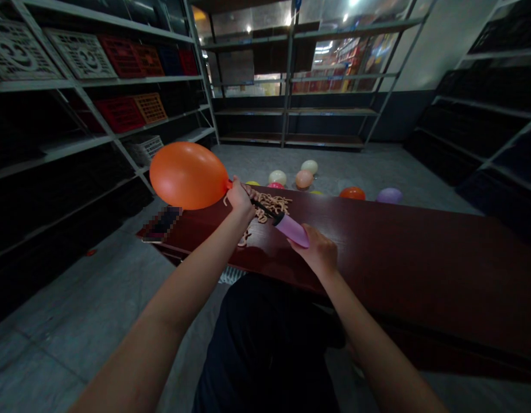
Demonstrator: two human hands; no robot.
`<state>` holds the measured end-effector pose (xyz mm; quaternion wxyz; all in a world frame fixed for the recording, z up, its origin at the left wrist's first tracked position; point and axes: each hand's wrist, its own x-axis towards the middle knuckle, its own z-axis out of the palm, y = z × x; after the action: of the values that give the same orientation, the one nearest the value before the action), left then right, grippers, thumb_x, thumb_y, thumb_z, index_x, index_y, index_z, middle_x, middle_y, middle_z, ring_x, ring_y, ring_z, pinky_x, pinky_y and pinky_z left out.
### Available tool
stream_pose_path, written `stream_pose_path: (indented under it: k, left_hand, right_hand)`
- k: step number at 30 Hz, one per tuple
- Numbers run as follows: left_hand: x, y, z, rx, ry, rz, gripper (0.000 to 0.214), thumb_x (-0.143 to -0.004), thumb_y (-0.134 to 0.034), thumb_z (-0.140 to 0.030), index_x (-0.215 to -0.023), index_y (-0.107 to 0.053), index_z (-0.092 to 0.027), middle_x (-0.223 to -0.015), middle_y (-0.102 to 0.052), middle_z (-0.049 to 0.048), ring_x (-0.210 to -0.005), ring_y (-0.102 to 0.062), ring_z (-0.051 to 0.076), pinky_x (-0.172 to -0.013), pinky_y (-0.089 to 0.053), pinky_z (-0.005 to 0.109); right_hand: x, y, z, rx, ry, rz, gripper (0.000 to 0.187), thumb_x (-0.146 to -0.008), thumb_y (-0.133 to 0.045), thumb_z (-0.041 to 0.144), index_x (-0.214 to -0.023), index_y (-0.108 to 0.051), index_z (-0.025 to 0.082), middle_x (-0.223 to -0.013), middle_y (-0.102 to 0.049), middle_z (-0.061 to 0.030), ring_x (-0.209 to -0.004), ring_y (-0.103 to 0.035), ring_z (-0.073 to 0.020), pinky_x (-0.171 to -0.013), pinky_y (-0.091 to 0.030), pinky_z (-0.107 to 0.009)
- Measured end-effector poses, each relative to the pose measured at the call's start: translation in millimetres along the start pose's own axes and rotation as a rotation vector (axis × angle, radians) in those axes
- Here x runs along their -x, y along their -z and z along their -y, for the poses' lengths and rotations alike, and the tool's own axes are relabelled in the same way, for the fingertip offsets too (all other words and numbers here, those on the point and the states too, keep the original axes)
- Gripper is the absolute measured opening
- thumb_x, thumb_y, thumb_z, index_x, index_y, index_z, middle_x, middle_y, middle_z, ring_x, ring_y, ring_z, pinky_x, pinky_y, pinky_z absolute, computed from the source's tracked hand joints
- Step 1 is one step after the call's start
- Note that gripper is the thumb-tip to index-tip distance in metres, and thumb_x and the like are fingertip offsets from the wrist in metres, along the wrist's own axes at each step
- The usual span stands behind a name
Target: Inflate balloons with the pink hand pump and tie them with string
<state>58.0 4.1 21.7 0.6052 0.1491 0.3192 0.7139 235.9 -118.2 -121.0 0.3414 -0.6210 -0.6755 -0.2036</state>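
Orange balloon [188, 175] pinched at its neck by left hand [240, 198], lilac pump [292, 229] gripped by closed right hand [317, 250], loose balloons [269, 206] heaped on dark red table [398, 246]

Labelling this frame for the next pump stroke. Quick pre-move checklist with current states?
1. Left hand pinches the neck of the orange balloon at the pump nozzle: ok.
2. Right hand grips the purple hand pump by its body: ok.
3. Balloon inflated, round, no visible damage: ok.
4. Seal between neck and nozzle airtight: cannot tell, the fingers hide it.
5. Balloon clear of the dark red table: ok, it hangs beyond the table's left end.
6. Pile of uninflated balloons clear of the pump: cannot tell, it lies right behind it.
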Motion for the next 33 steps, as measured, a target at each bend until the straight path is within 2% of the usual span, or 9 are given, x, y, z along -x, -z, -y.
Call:
stream_pose_path:
  k: [5,7,9,14,19,28,30,33]
  left_hand:
    - [22,-12.3,47,-0.069,0.077,0.018,0.052,-0.110,-0.042,-0.034,-0.061,-0.028,-0.022,-0.041,-0.026,-0.0071,-0.031,-0.024,0.007,-0.035,-0.020,0.022]
    - [26,-14.3,55,-0.083,0.087,0.034,0.051,-0.110,-0.041,-0.035,-0.063,-0.029,-0.022,-0.041,-0.026,-0.0074,-0.031,-0.024,0.007,-0.035,-0.021,0.022]
    - [26,-14.0,54,-0.085,0.089,0.032,0.050,-0.110,-0.041,-0.034,-0.063,-0.029,-0.022,-0.042,-0.026,-0.0075,-0.031,-0.023,0.007,-0.035,-0.021,0.022]
    - [22,-2.2,32,-0.083,0.131,-0.010,0.050,-0.110,-0.039,-0.034,-0.063,-0.026,-0.022,-0.043,-0.025,-0.0072,-0.031,-0.023,0.007,-0.034,-0.019,0.023]
    - [7,17.2,5,-0.041,0.094,-0.084,0.049,-0.108,-0.044,-0.032,-0.064,-0.026,-0.023,-0.045,-0.025,-0.0084,-0.032,-0.025,0.007,-0.036,-0.021,0.022]
    - [-25,40.8,-69,0.033,0.035,-0.139,0.051,-0.109,-0.041,-0.033,-0.062,-0.024,-0.022,-0.043,-0.024,-0.0076,-0.031,-0.021,0.007,-0.035,-0.020,0.022]
    - [-27,41.5,-77,0.027,0.015,-0.145,0.052,-0.109,-0.042,-0.035,-0.061,-0.025,-0.022,-0.043,-0.024,-0.0073,-0.031,-0.022,0.007,-0.035,-0.019,0.022]
    - [-28,35.7,-75,0.026,-0.020,-0.117,0.053,-0.108,-0.046,-0.041,-0.062,-0.026,-0.022,-0.044,-0.025,-0.0068,-0.031,-0.025,0.007,-0.036,-0.020,0.022]
  right_hand:
    - [-1,-1,-1,0.003,-0.078,0.015,0.045,-0.092,-0.065,0.053,-0.120,-0.068,0.018,-0.096,-0.079,-0.0097,-0.078,-0.072,-0.0228,-0.063,-0.041,-0.030]
    - [-1,-1,-1,0.004,-0.098,0.023,0.045,-0.092,-0.065,0.053,-0.120,-0.068,0.018,-0.097,-0.079,-0.0100,-0.078,-0.072,-0.0231,-0.063,-0.041,-0.030]
    - [-1,-1,1,0.002,-0.100,0.033,0.045,-0.092,-0.066,0.053,-0.120,-0.068,0.018,-0.098,-0.079,-0.0099,-0.079,-0.072,-0.0231,-0.064,-0.042,-0.030]
    - [-2,-1,6,-0.006,-0.046,0.083,0.044,-0.092,-0.069,0.051,-0.123,-0.068,0.020,-0.101,-0.079,-0.0090,-0.083,-0.073,-0.0225,-0.065,-0.042,-0.029]
    - [-1,4,8,0.006,0.018,0.115,0.044,-0.091,-0.071,0.052,-0.122,-0.068,0.020,-0.100,-0.079,-0.0081,-0.082,-0.073,-0.0219,-0.065,-0.042,-0.028]
    - [1,6,7,-0.029,0.140,0.094,0.043,-0.092,-0.070,0.050,-0.122,-0.069,0.019,-0.101,-0.080,-0.0097,-0.083,-0.075,-0.0224,-0.069,-0.049,-0.029]
    - [1,6,7,-0.039,0.154,0.089,0.043,-0.091,-0.071,0.049,-0.121,-0.069,0.019,-0.101,-0.079,-0.0094,-0.083,-0.075,-0.0224,-0.069,-0.050,-0.030]
    - [2,5,5,-0.044,0.138,0.072,0.042,-0.092,-0.069,0.050,-0.121,-0.069,0.018,-0.101,-0.080,-0.0094,-0.081,-0.075,-0.0222,-0.068,-0.050,-0.031]
